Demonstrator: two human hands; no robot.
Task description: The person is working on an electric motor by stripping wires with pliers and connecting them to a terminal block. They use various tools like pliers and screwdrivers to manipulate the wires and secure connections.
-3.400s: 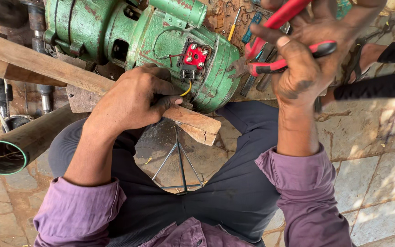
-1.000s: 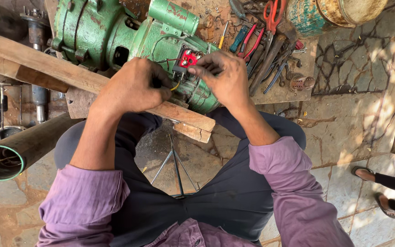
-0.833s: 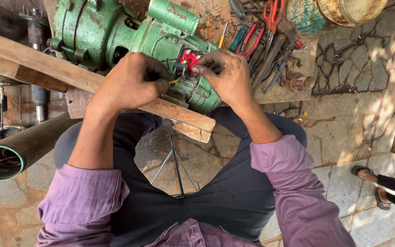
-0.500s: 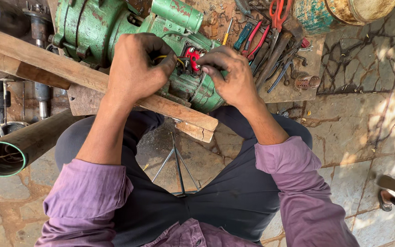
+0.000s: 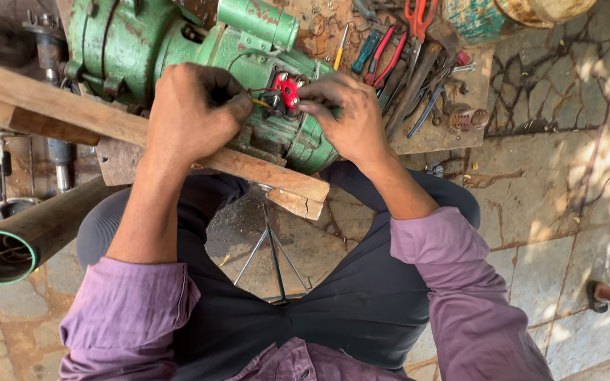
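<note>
Head view: green electric motor (image 5: 199, 63) lies on its side across a wooden plank (image 5: 107, 123) over the person's knees, so the red terminal block (image 5: 287, 90) faces up w/in reach of both hands. Left hand (image 5: 192, 113) fingers pinch a thin yellow wire (image 5: 259, 103) right beside the block; right hand (image 5: 347, 120) fingertips press on the block's far side, prob. to steady it. Pliers & screwdrivers (image 5: 397, 63) sit on a board just beyond the motor, close at hand.

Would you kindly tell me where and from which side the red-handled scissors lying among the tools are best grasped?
Take the red-handled scissors by their red finger loops, coming from above: the loops lie on top of the tool pile on the board, away from both hands, while the blades run down among the crowded pliers, leaving little room there.
</note>
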